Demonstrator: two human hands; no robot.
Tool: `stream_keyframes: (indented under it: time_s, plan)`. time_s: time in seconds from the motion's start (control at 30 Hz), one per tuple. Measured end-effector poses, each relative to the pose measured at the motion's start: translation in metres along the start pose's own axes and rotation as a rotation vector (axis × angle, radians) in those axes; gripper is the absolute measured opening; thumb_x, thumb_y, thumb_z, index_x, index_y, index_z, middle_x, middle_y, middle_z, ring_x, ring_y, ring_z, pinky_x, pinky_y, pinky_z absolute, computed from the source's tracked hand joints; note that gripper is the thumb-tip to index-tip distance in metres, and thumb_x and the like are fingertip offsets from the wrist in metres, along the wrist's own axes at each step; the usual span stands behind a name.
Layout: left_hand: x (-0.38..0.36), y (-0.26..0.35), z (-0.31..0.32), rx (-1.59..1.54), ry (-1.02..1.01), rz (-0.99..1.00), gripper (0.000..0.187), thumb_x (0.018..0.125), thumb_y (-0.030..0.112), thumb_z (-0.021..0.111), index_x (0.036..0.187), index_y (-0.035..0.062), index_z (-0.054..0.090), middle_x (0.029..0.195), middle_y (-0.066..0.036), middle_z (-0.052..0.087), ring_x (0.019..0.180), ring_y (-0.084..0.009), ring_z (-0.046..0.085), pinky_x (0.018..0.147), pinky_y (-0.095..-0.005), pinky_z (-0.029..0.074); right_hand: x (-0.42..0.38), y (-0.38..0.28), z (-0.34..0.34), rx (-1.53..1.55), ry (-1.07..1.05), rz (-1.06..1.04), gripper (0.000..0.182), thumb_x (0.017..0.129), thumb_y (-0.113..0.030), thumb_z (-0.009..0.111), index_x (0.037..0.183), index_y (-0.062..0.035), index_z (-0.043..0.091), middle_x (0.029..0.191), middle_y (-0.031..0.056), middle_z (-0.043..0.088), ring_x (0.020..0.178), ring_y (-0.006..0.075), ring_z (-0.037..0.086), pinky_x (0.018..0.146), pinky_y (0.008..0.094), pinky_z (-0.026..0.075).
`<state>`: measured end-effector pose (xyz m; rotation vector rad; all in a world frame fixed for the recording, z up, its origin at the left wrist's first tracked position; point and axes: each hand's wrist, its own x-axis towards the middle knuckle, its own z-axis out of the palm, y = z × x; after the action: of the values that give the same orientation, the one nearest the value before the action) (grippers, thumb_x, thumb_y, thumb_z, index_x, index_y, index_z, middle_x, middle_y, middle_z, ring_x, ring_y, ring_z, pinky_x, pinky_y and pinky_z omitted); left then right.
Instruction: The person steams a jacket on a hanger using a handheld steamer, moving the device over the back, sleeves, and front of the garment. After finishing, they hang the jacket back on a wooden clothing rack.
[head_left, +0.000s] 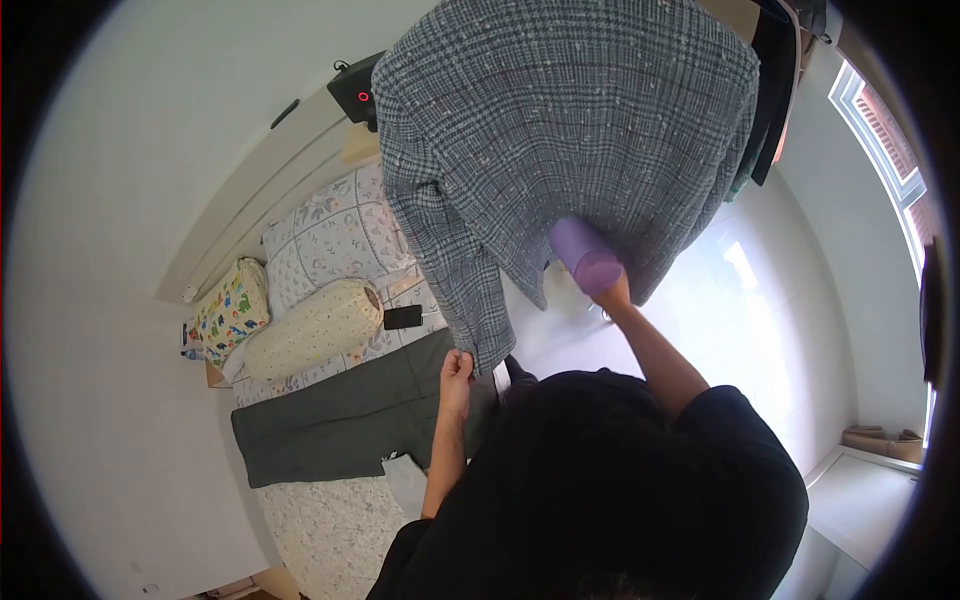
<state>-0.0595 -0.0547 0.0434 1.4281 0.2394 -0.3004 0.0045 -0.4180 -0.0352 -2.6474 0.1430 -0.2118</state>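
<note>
A grey plaid tweed jacket [570,120] hangs before me, its back and one long sleeve showing. My left hand [457,370] is closed on the end of that sleeve [488,335] and draws it downward. In my right hand [614,294] is a purple cylinder [580,248] with a see-through purple end, held against or close to the jacket's lower hem. Part of my right fingers is hidden behind it; what kind of tool it is I cannot tell.
Left of me is a bed with dark green trousers [330,415], a bolster [315,330], a patterned pillow [335,235], a small dinosaur-print pillow [232,312] and a black phone [403,317]. A black bag [355,95] is behind the jacket. Pale floor [740,330] and a window [885,140] lie right.
</note>
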Motion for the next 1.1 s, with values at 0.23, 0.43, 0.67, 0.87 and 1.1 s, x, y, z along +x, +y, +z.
stream_keyframes:
  time_s: [0.23, 0.43, 0.67, 0.87, 1.1]
  plan:
    - [-0.001, -0.007, -0.002, -0.034, -0.030, -0.127, 0.009, 0.097, 0.019, 0.049, 0.097, 0.0128, 0.055, 0.090, 0.007, 0.057, 0.081, -0.0052, 0.053, 0.072, -0.0236, 0.043, 0.025, -0.030, -0.058, -0.255, 0.434, -0.338, 0.035, 0.076, -0.024, 0.064, 0.106, -0.0075, 0.061, 0.105, 0.0106, 0.062, 0.099, 0.0272, 0.059, 0.083, 0.0408, 0.047]
    - [0.003, -0.018, 0.001, -0.099, -0.054, -0.131, 0.008, 0.096, 0.022, 0.053, 0.098, 0.0147, 0.056, 0.081, 0.010, 0.053, 0.069, -0.0001, 0.046, 0.060, -0.0172, 0.034, 0.075, -0.069, -0.110, -0.172, 0.415, -0.438, 0.037, 0.075, -0.025, 0.064, 0.108, -0.0072, 0.060, 0.108, 0.0103, 0.061, 0.104, 0.0262, 0.057, 0.086, 0.0394, 0.045]
    - [0.003, -0.006, 0.014, -0.160, -0.061, -0.123, 0.010, 0.097, 0.021, 0.049, 0.097, 0.0114, 0.053, 0.091, 0.005, 0.057, 0.083, -0.0075, 0.057, 0.073, -0.0265, 0.048, 0.040, -0.075, -0.093, -0.191, 0.230, -0.480, 0.043, 0.081, -0.025, 0.061, 0.118, -0.0054, 0.055, 0.119, 0.0134, 0.056, 0.114, 0.0279, 0.052, 0.095, 0.0373, 0.042]
    - [0.000, -0.005, 0.012, -0.185, -0.057, -0.127, 0.007, 0.096, 0.016, 0.051, 0.095, 0.0099, 0.055, 0.079, 0.007, 0.051, 0.071, -0.0024, 0.048, 0.063, -0.0196, 0.038, -0.009, -0.062, -0.032, 0.108, -0.126, -0.078, 0.049, 0.084, -0.026, 0.058, 0.127, -0.0049, 0.049, 0.127, 0.0154, 0.052, 0.120, 0.0303, 0.049, 0.100, 0.0396, 0.039]
    - [0.002, -0.005, 0.010, -0.202, -0.018, -0.118, 0.007, 0.096, 0.015, 0.051, 0.096, 0.0099, 0.055, 0.080, 0.007, 0.052, 0.069, -0.0020, 0.046, 0.060, -0.0189, 0.035, 0.020, -0.037, -0.032, -0.070, 0.036, -0.319, 0.048, 0.086, -0.038, 0.059, 0.121, -0.0062, 0.054, 0.122, 0.0158, 0.054, 0.116, 0.0338, 0.048, 0.100, 0.0441, 0.036]
